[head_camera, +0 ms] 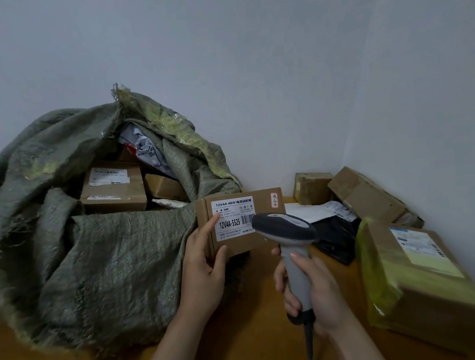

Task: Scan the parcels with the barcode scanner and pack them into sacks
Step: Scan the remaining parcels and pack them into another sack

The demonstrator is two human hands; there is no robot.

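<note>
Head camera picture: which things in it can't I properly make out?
- Head view: the barcode on the small cardboard box is partly covered by the head of the barcode scanner.
- Head view: parcels deeper in the woven sack are hidden by its folded walls.
- Head view: the label print on the yellow-taped box is blurred.
- Head view: the scanner's cable runs off the bottom edge.

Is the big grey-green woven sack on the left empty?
No, brown cardboard boxes and a white plastic mailer bag show inside the open mouth of the grey-green woven sack.
</note>
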